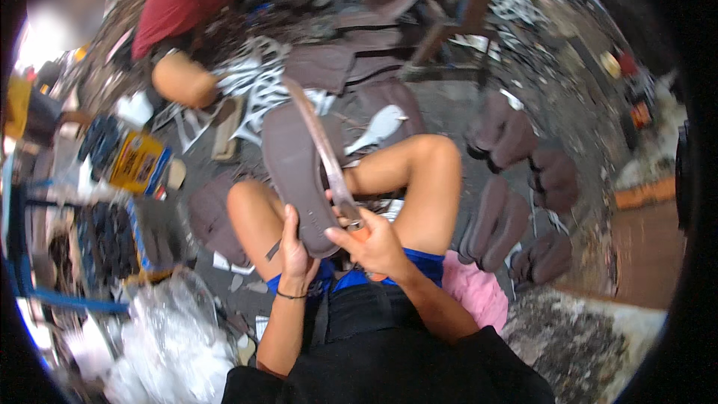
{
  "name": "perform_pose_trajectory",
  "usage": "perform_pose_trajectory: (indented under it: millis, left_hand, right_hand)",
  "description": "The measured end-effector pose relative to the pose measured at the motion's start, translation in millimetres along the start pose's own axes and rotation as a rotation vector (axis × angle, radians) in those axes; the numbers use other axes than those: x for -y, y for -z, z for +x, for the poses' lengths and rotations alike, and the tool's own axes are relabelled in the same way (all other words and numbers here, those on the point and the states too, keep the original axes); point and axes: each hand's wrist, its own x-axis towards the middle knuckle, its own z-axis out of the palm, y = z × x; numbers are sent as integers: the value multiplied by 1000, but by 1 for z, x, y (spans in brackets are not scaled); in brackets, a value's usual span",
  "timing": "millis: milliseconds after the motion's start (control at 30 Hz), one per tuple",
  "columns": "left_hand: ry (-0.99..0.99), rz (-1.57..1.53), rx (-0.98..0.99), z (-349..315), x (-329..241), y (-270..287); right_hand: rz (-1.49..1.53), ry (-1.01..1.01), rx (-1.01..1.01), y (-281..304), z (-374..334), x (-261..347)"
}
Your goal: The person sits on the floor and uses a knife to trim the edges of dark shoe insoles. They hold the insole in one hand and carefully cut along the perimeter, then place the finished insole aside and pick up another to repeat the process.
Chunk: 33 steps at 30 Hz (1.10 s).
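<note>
Gripping the brown sole [288, 161] by its near end, thumb up along its edge, the left hand [297, 258] holds it over the lap, between the bent knees. The right hand [376, 247] is closed around the orange handle of a long knife [317, 131], its blade slanting along the sole's right side; whether they touch, I cannot tell. Paired soles [493, 223] lie to the right, near pink cloth [476, 292].

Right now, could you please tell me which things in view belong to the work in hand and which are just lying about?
Seemingly in the work:
brown sole, in the left hand
long orange-handled blade, in the right hand

Apparently lying about:
pink cloth
clear plastic bag
white lattice offcuts
</note>
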Motion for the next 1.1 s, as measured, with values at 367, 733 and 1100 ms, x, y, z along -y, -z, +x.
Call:
perform_pose_trajectory:
  millis: [367,733,1100]
  left_hand:
    - [-57,523,-153,91,19,75]
    - [-61,735,-208,99,41,114]
    - [-121,800,-185,100,57,103]
  right_hand:
    - [85,20,-1020,195,-86,-50]
    - [-669,-132,-1368,266,-151,-202]
    - [-587,-14,-732,265,133,-118]
